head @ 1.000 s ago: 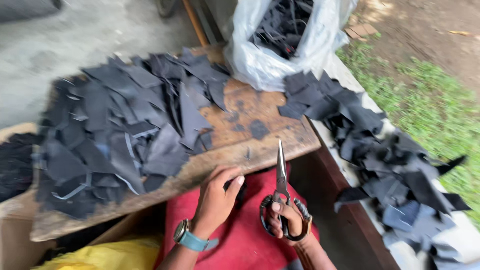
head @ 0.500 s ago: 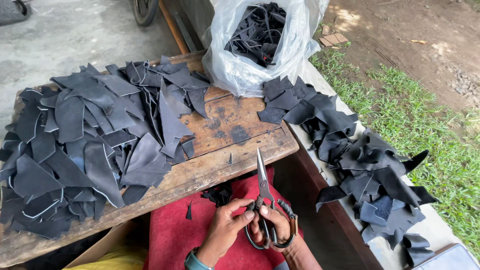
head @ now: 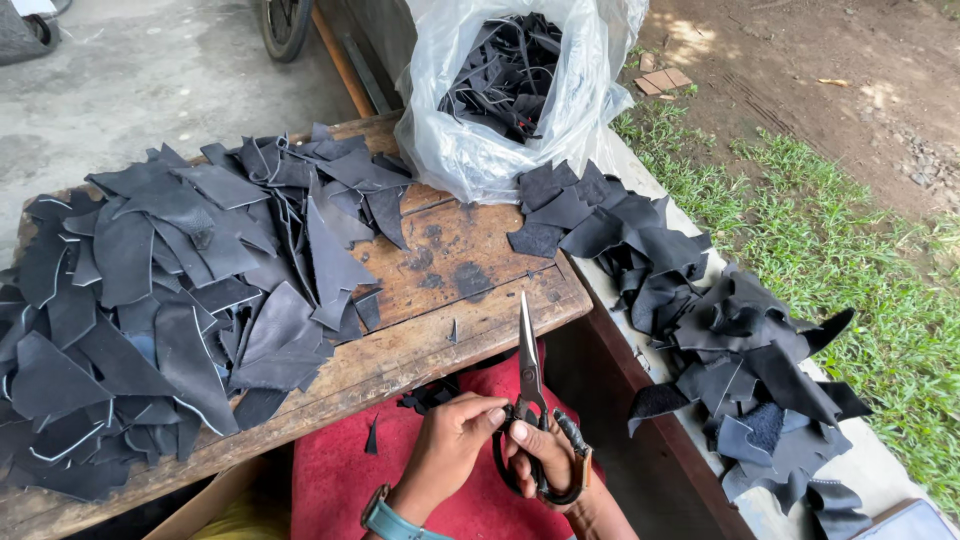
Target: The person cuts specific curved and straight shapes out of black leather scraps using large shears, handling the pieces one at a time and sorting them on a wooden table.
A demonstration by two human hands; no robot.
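Observation:
My right hand [head: 548,455] grips the handles of large black scissors [head: 527,350]. Their closed blades point up and away, over the front edge of the worn wooden table [head: 440,330]. My left hand [head: 450,450], with a teal watch on its wrist, curls in from the left and its fingertips pinch the scissors near the pivot. Both hands hover over a red cloth [head: 340,470] on my lap, where a few small black scraps lie. A big heap of black leather pieces [head: 170,300] covers the left of the table.
A clear plastic bag [head: 500,90] full of black offcuts stands at the table's far right corner. More black pieces [head: 700,320] are strewn along a pale ledge on the right, beside grass and bare earth. Concrete floor lies beyond the table.
My left hand has left the table edge and come onto the scissors. The view has tilted down and nearer, and the scissors stay upright in my right hand.

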